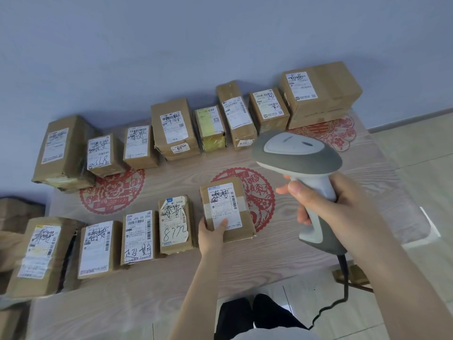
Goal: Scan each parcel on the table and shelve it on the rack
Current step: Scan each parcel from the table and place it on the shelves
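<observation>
Parcel [226, 209], right end of near row at table [171, 285]: white label up, black marker characters; whether lifted, we cannot tell. Our left hand [211, 235] pinches its near-left corner, thumb on label. Our right hand [328, 207] curls round scanner [296, 153] handle, head above-right, clear of parcel. Neighbour [175, 224] reads "8772"; next box [138, 238], "300 J06-00 206".
</observation>
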